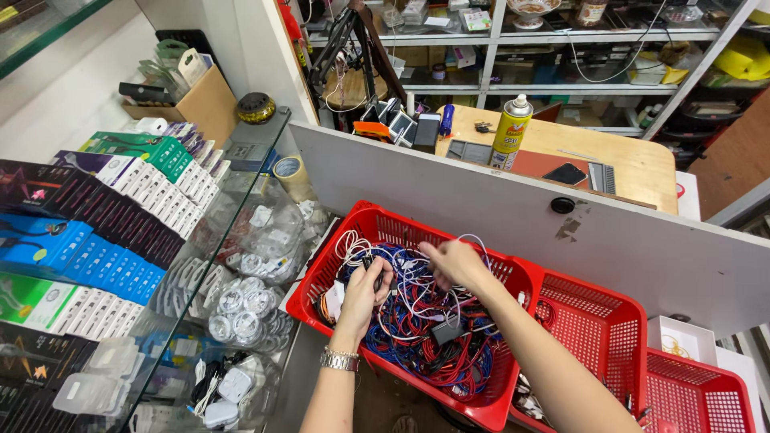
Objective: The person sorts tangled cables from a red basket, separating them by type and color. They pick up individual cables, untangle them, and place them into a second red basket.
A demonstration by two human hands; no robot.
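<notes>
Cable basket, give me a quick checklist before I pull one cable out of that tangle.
1. Left hand grips a dark plug: ok.
2. Right hand pinches white cables: ok.
3. Cables free of each other: not ok, red, blue and white are knotted.
4. Red basket sits steady: cannot tell.
5. Both hands on the same cable: cannot tell.
6. Next basket has room: ok, mostly bare.

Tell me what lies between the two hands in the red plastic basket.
In the head view, tangled white, blue and red cables fill the stretch between the left hand and right hand, inside the red plastic basket.
</notes>
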